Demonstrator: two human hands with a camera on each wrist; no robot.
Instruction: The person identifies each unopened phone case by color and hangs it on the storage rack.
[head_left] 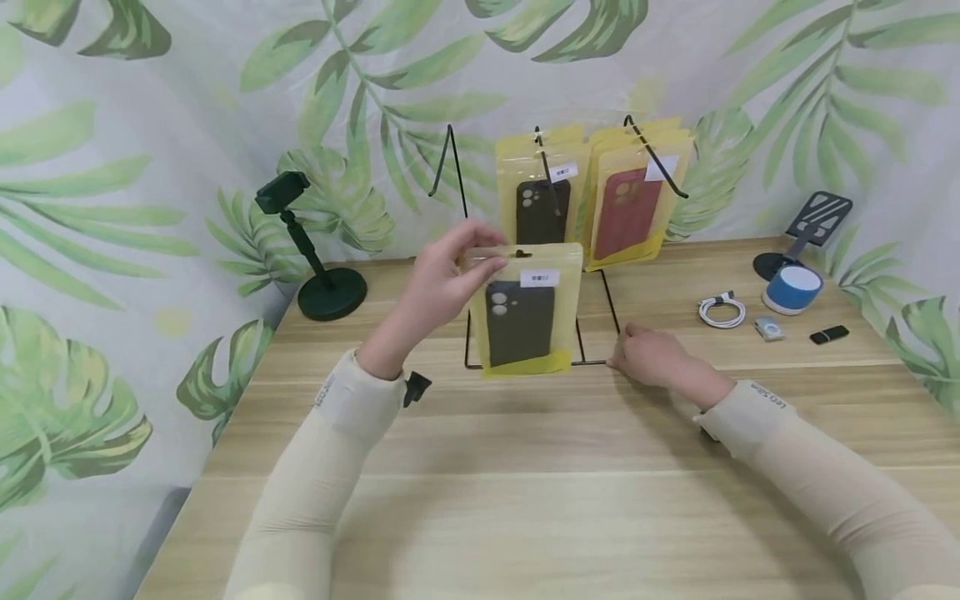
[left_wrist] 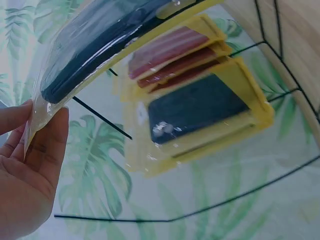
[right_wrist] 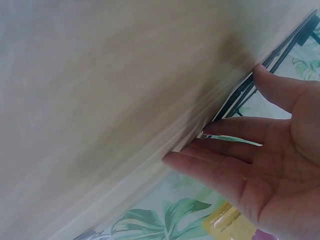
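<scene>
My left hand (head_left: 480,254) pinches the top left corner of a yellow packet holding a black phone case (head_left: 525,315), lifted in front of a black wire rack (head_left: 456,177). In the left wrist view the thumb and fingers (left_wrist: 42,150) clamp the packet's edge (left_wrist: 100,45). More black-case packets (head_left: 542,208) and red-case packets (head_left: 626,212) hang on the rack's hooks; they also show as black (left_wrist: 195,107) and red (left_wrist: 165,50). My right hand (head_left: 641,350) lies on the table with straight fingers (right_wrist: 220,165), the thumb against the rack's base wire (right_wrist: 280,52).
A dark green phone stand (head_left: 318,250) is at the back left of the wooden table (head_left: 525,500). At the right lie a coiled white cable (head_left: 722,311), a blue speaker (head_left: 792,287), a black tilted stand (head_left: 810,223), a small silvery device (head_left: 768,327) and a black stick (head_left: 828,334).
</scene>
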